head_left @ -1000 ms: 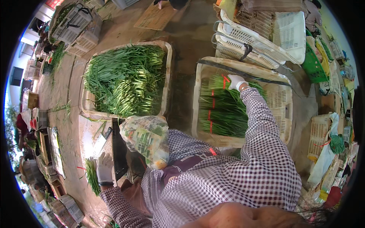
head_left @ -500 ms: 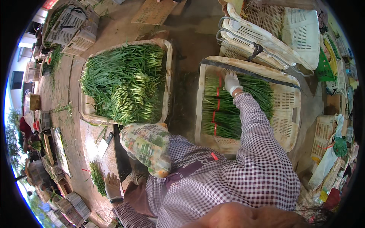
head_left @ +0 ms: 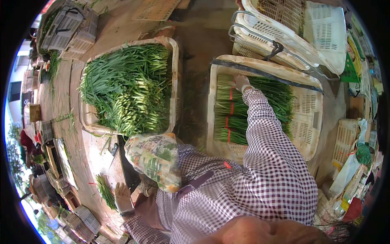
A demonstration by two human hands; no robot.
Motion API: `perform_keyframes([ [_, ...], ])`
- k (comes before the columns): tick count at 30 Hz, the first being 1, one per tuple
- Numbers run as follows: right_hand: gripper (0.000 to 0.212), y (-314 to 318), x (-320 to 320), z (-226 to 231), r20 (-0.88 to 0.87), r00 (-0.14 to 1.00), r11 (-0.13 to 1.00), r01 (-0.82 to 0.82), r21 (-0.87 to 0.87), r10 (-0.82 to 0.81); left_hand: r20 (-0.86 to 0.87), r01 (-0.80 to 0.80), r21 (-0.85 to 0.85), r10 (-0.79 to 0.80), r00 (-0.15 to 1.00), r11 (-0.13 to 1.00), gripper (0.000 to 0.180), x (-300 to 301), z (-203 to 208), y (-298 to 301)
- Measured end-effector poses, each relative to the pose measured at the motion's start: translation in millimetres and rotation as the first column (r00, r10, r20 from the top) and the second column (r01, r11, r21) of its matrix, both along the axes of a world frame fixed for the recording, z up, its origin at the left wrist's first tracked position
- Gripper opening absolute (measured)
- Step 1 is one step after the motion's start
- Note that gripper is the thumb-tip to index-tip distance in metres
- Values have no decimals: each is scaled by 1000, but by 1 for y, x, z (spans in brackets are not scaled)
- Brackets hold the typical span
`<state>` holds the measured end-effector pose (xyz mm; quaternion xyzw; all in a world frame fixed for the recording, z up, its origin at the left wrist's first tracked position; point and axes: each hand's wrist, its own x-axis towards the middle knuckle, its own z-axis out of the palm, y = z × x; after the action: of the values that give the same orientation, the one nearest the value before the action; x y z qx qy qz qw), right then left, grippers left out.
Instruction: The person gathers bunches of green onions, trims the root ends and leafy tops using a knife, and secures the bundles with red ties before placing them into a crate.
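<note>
My right hand (head_left: 242, 83), in a pale glove, reaches into the crate on the right (head_left: 212, 110). Its fingers lie over the far end of a row of green chive bundles (head_left: 239, 112), bound with red bands; the fingertips partly blend into the stalks. Down at the left, my gloved left hand (head_left: 123, 198) is open with its fingers stretched and holds nothing. Beside it, a small chive bundle (head_left: 105, 191) with a red tie lies on a board (head_left: 97, 150). A knife (head_left: 114, 152) rests farther up that board, near its right edge.
A pale crate (head_left: 175, 81) heaped with loose chives stands at the left, beyond the board. Behind the right crate, several crates (head_left: 284, 34) with metal handles are stacked. More crates (head_left: 67, 32) stand far left; packed goods (head_left: 345, 162) line the right side.
My right hand has shifted slightly left and farther away over the chive bundles. My left hand stays by the small bundle. The whole view has shifted a little.
</note>
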<state>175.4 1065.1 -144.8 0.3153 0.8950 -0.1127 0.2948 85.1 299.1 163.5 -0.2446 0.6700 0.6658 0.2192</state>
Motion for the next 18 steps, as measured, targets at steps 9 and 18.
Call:
perform_keyframes([
  [9,63,-66,9,34,-292,930,865,-53,498,225,32,-36,60,34,999,998,52,22,-16,-30],
  [18,59,-56,-7,-11,-172,982,958,-30,286,82,-6,-30,103,30,1000,994,50,1,-12,15],
])
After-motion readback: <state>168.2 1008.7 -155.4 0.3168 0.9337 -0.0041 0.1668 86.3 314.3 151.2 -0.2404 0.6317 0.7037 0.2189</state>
